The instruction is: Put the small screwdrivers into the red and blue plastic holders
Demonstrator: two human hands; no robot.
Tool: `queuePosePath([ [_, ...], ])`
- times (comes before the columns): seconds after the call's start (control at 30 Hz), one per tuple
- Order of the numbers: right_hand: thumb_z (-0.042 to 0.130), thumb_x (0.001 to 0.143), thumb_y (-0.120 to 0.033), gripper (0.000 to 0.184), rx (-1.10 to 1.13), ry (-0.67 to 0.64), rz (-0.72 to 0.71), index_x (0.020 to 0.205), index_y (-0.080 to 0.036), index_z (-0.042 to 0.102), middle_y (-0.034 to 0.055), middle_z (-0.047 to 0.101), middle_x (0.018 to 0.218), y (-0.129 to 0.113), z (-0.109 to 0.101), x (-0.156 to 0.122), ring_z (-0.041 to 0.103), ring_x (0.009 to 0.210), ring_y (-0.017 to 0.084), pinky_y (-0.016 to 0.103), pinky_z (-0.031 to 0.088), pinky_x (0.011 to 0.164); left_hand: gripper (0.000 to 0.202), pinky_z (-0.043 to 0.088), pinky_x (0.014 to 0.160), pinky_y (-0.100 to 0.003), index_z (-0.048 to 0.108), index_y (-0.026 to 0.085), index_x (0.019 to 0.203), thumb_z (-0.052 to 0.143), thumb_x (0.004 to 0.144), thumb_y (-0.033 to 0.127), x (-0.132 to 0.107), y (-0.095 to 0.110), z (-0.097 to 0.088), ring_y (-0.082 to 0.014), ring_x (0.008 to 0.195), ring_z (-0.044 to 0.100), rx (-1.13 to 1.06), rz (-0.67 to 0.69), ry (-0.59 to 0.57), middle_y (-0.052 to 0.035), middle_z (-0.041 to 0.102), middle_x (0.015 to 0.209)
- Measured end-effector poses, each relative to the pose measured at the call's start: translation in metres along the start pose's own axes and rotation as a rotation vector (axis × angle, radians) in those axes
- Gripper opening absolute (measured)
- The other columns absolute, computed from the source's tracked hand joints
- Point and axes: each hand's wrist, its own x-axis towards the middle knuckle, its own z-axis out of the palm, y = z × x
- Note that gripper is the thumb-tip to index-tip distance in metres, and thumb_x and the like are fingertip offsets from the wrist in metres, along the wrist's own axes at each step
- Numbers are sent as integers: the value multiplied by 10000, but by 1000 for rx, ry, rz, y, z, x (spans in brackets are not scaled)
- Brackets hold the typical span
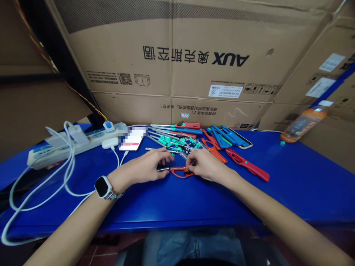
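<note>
My left hand [152,163] is closed on the metal tube end of an orange-red long-reach lighter [177,174], near the middle of the table's front half. At the other end of the same lighter, my right hand [206,165] pinches with its fingertips; any small part between them is hidden. The lighter's looped guard shows between the hands. Just beyond them lies a heap of lighter parts [172,142], with metal tubes, green pieces and thin wires. Red, blue and orange lighter casings lie behind and to the right, among them a red casing [248,165].
On the left, a white power strip [97,136] trails looped white cables [70,173]. A phone [134,138] lies beside a white charger. At the right stands a tilted orange drink bottle [303,123]. A large cardboard box [172,74] walls off the back of the blue table [166,210].
</note>
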Motion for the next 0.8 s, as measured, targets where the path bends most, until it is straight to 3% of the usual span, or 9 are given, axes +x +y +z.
queuePosePath([
  [0.17, 652, 721, -82, 124, 11, 7, -11, 663, -173, 714, 18, 691, 654, 1, 1, 0, 576, 601, 120, 233, 382, 572, 165, 492, 740, -273, 713, 178, 956, 627, 818, 201, 1, -4, -4, -172, 807, 617, -68, -45, -81, -38, 690, 901],
  [0.57, 649, 742, -89, 125, 25, 15, -16, 677, -176, 711, 6, 689, 655, 3, 2, -2, 575, 590, 114, 226, 377, 573, 149, 474, 789, -289, 707, 184, 975, 612, 868, 224, 1, -5, -3, -181, 875, 607, -97, -18, -55, -53, 670, 980],
  [0.8, 643, 750, -85, 132, 31, 12, -26, 682, -176, 710, 8, 702, 691, 2, 1, -4, 600, 635, 123, 232, 401, 616, 201, 475, 734, -276, 700, 191, 1047, 577, 896, 241, -1, 0, -5, -165, 819, 593, -107, -20, -62, -54, 649, 986],
])
